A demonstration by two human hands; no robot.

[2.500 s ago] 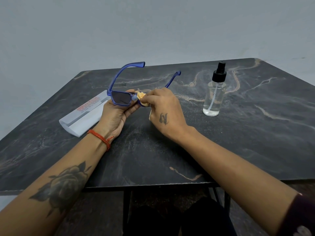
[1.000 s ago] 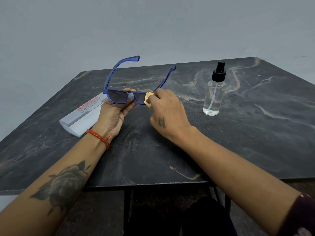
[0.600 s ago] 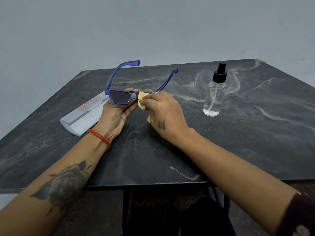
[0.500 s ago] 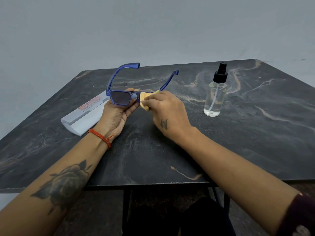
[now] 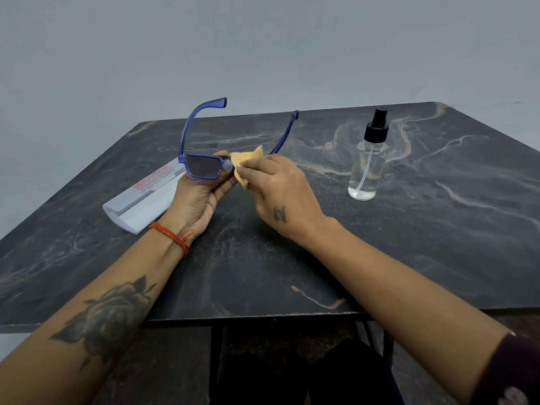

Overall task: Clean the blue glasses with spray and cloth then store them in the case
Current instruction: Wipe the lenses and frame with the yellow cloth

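My left hand [image 5: 198, 200] holds the blue glasses [image 5: 203, 168] by the left lens frame, above the dark marbled table [image 5: 438, 229]. The temples are unfolded and point away from me. My right hand [image 5: 280, 194] pinches a small yellow cloth [image 5: 242, 163] against the right lens, which the cloth and fingers hide. A white glasses case [image 5: 140, 206] lies shut on the table behind my left hand. The clear spray bottle [image 5: 366, 171] with a black pump stands upright to the right of my right hand.
The table's front edge runs just below my forearms, with black metal legs [image 5: 216, 361] underneath. A plain grey wall stands behind the table.
My right hand has kept rubbing the cloth back and forth over the right lens. The glasses tilted slightly in my left hand. Case and bottle have not moved.
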